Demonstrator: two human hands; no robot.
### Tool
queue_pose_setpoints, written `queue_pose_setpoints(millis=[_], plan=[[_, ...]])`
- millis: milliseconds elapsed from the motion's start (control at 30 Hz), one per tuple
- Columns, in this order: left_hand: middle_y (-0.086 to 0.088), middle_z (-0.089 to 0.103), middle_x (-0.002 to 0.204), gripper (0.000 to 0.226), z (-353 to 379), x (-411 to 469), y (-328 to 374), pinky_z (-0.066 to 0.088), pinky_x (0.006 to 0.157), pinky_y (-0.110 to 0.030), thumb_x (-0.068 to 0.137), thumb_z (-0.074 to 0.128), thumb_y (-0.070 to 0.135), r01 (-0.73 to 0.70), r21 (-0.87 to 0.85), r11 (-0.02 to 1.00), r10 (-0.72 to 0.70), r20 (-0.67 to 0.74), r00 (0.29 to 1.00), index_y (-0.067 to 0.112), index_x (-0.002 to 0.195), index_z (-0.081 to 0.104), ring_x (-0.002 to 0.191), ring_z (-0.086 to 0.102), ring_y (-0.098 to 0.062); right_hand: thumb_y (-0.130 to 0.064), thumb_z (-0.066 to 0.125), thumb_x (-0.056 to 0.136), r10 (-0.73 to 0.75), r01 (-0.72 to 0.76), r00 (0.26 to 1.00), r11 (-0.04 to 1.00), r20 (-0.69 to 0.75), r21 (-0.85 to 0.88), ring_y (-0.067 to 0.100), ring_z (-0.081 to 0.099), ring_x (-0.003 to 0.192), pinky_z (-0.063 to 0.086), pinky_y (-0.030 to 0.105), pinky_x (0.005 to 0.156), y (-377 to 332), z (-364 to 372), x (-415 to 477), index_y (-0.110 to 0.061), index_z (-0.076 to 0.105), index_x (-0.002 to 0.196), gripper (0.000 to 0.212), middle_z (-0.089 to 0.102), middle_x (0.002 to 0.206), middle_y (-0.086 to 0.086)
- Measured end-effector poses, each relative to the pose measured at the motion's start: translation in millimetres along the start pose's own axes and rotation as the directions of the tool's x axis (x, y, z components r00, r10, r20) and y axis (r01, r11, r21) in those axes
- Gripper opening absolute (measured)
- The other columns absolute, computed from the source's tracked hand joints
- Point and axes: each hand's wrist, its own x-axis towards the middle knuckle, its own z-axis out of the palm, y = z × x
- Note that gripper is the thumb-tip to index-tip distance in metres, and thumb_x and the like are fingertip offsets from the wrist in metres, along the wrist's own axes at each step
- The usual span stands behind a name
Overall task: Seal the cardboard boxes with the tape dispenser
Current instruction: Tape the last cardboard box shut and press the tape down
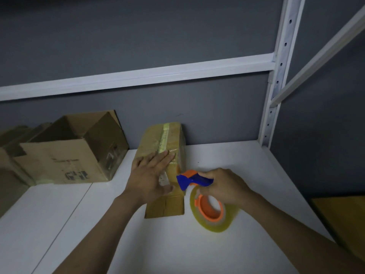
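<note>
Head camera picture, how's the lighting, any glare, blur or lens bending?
Head view: dim overall, the white shelf top brightest; soft glare on the tape strip along the small box; the white rail bows from the wide lens; the open box at left is shadowed and soft.

The left hand [152, 175] hides the middle of the top of the taped box [167, 135], and the right hand [225, 186] covers the handle of the tape dispenser [189, 179]. The dark print on the open box [65, 155] is too blurred to read. A yellow-brown thing [343, 214] is cut off by the right edge.
</note>
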Motion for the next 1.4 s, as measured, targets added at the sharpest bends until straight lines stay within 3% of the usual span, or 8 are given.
queue_pose_setpoints(millis=[133,300,500,800,933,1100,1300,1400], plan=[[0.023,0.006,0.159,0.107,-13,1,3,0.008,0.118,-0.037,0.054,-0.001,0.099,0.039,-0.102,0.994,-0.029,0.098,0.995,0.049,0.149,0.002,0.148,0.005,-0.010,-0.048,0.074,0.060,0.114,-0.115,0.993,0.930,0.022,0.348,0.007,0.068,0.085,0.055,0.033,0.083,27,-6,-4,-0.041,0.070,0.109,0.050,0.073,0.094,-0.012],[0.005,0.063,0.128,0.072,-32,14,-9,0.043,0.091,-0.033,0.087,0.021,0.072,0.064,-0.329,0.942,-0.122,-0.161,0.979,0.029,0.134,0.055,0.117,0.057,-0.022,-0.029,0.077,0.077,0.256,-0.329,0.943,0.803,0.212,0.497,0.013,0.071,0.072,0.054,0.022,0.062,53,-21,-5,-0.014,0.076,0.093,0.022,0.075,0.079,0.002],[0.009,0.012,0.161,0.066,-21,27,-22,0.014,0.116,-0.033,0.096,0.022,0.067,0.256,-0.309,0.916,-0.239,0.092,0.967,0.033,0.152,0.024,0.148,0.015,-0.015,-0.046,0.048,0.095,0.237,-0.200,0.966,0.935,-0.098,0.293,0.018,0.050,0.124,0.035,0.027,0.101,10,-2,28,-0.021,0.049,0.137,0.049,0.053,0.137,0.001],[0.018,0.000,0.161,0.076,-12,28,-26,0.029,0.110,-0.036,0.084,0.022,0.077,0.330,-0.334,0.883,-0.306,0.125,0.944,0.043,0.151,0.018,0.146,0.020,-0.010,-0.061,0.020,0.096,0.319,-0.252,0.939,0.371,0.132,0.894,0.024,0.061,0.109,0.049,0.025,0.071,-77,80,72,-0.019,0.047,0.138,0.066,0.060,0.128,0.010],[0.020,0.004,0.160,0.080,-8,34,-27,0.030,0.110,-0.038,0.080,0.028,0.085,0.387,-0.339,0.857,-0.365,0.131,0.922,0.044,0.149,0.025,0.145,0.024,-0.010,-0.057,0.018,0.097,0.369,-0.328,0.920,0.550,0.130,0.768,0.018,0.059,0.107,0.046,0.029,0.084,-53,95,69,-0.021,0.046,0.136,0.060,0.060,0.124,0.006],[0.019,0.004,0.160,0.071,-7,37,-32,0.031,0.113,-0.039,0.086,0.038,0.075,0.358,-0.480,0.801,-0.324,0.155,0.933,0.041,0.148,0.030,0.142,0.031,-0.008,-0.039,0.033,0.102,0.224,0.069,0.936,0.640,-0.272,0.765,-0.009,0.050,0.097,0.041,0.007,0.073,-73,64,64,-0.036,0.040,0.134,0.033,0.051,0.117,-0.019],[0.017,0.009,0.160,0.047,-9,28,-44,0.026,0.109,-0.027,0.098,0.043,0.051,0.249,-0.627,0.738,-0.219,0.126,0.968,0.040,0.144,0.040,0.142,0.025,-0.005,-0.030,0.046,0.099,0.003,0.121,0.984,0.717,-0.177,0.687,-0.003,0.052,0.102,0.040,0.014,0.072,-81,56,70,-0.031,0.059,0.113,0.019,0.052,0.128,-0.008],[0.021,0.020,0.155,0.038,-10,16,-63,0.031,0.109,-0.025,0.098,0.048,0.041,0.154,-0.818,0.554,-0.122,0.103,0.987,0.037,0.135,0.054,0.141,0.025,-0.003,-0.043,0.036,0.101,-0.121,0.130,0.991,0.757,-0.057,0.641,-0.005,0.049,0.115,0.038,0.010,0.077,-63,40,61,-0.039,0.056,0.120,0.028,0.049,0.133,-0.019]])
